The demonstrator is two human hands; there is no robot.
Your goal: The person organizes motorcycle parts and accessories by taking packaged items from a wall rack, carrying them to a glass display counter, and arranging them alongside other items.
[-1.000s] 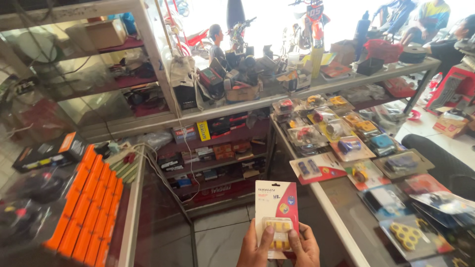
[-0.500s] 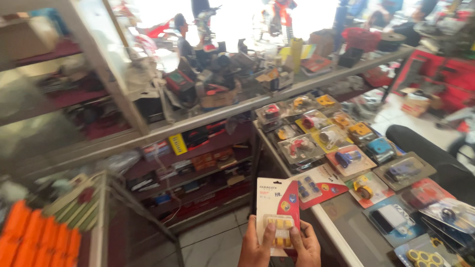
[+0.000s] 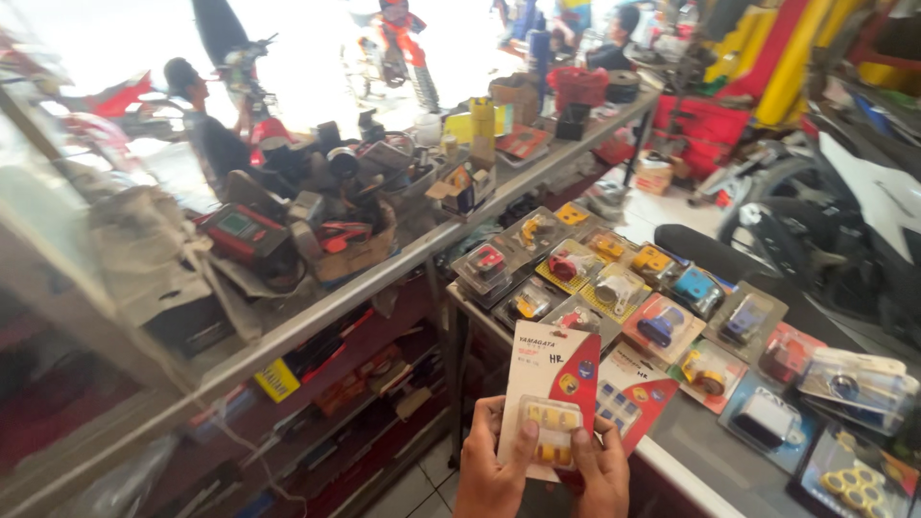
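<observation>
Fingers (image 3: 526,434) of both hands clamp one blister pack (image 3: 549,384) — upright.

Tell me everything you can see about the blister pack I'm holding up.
The blister pack is a tall white card with a red curved corner on its right side and a clear plastic bubble low down, holding small yellow pieces. It stands upright, facing the camera, over the edge of the counter. The left hand and right hand hold its lower end, thumbs pressed on the bubble.
</observation>
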